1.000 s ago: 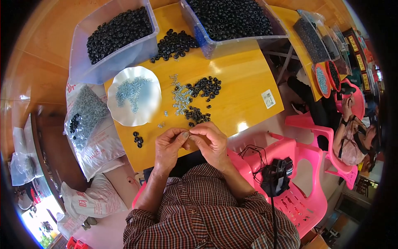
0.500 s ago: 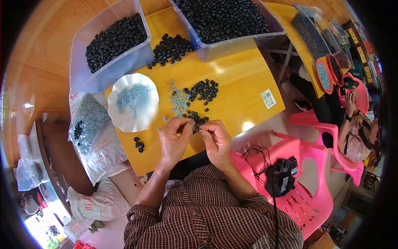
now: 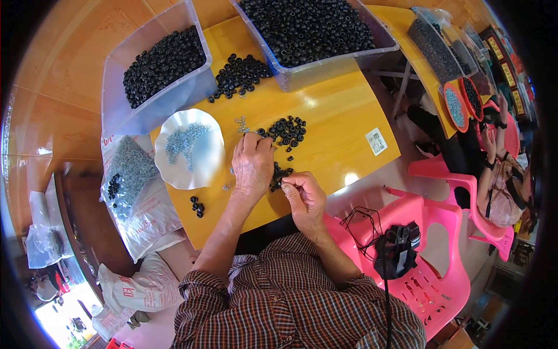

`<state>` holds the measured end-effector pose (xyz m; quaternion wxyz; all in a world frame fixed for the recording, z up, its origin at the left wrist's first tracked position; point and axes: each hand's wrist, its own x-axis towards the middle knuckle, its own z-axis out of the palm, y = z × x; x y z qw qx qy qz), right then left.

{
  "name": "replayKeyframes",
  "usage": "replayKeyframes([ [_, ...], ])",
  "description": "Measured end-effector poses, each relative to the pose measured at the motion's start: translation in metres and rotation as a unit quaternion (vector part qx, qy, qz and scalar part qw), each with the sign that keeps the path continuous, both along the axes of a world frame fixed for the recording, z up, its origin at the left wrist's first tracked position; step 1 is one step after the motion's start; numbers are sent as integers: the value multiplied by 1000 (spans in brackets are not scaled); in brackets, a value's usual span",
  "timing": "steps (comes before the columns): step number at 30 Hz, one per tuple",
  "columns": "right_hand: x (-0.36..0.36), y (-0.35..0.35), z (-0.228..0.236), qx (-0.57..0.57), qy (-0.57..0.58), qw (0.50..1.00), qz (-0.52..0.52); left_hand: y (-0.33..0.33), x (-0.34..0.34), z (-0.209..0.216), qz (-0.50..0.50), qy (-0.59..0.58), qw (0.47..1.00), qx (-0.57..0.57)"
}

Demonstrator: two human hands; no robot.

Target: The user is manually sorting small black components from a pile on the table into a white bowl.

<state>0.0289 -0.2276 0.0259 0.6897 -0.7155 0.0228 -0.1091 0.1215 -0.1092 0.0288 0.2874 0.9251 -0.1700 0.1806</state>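
Observation:
My left hand (image 3: 253, 166) bends down over the small translucent pieces (image 3: 241, 123) on the yellow table, its fingers curled together. The back of the hand hides most of those pieces and whatever is between the fingertips. Close beside it, my right hand (image 3: 307, 200) is closed in a thumb-and-forefinger pinch; what it holds is too small to make out. The pinch is at the edge of a small heap of black round pieces (image 3: 279, 176). A larger group of black ring-like pieces with holes (image 3: 288, 131) lies just beyond the hands.
Two clear bins, left (image 3: 152, 107) and right (image 3: 325, 68), hold black pieces. A white scalloped plate (image 3: 200, 168) carries translucent pieces. Pink chairs (image 3: 430, 285) stand at the right, one with a black device (image 3: 397, 249). Another person (image 3: 500, 189) sits farther right. Plastic sacks (image 3: 148, 221) are at the left.
My left hand has moved away from the right hand, forward over the translucent pieces, and turned its back up. My right hand has barely moved and keeps its pinch.

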Motion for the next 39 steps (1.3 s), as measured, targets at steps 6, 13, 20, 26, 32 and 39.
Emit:
replayKeyframes([
  [6, 0, 1, -3, 2, 9, 1000, 4, 1, 0, -2, 10, -12, 1000, 15],
  [13, -4, 1, -2, 164, 64, 984, -4, 19, -24, 9, -15, 273, 834, -479],
  [20, -5, 3, 12, 200, 121, 972, 18, 41, -56, 6, -117, 372, 555, -734],
  [26, -4, 8, 19, 195, 115, 973, 36, 47, -72, 2, -109, 352, 537, -759],
  [32, -6, 13, 24, 186, 102, 976, 54, 53, -78, -2, -129, 339, 550, -752],
  [39, -7, 16, 32, 186, 78, 976, 79, 53, -80, -11, -133, 307, 588, -736],
])
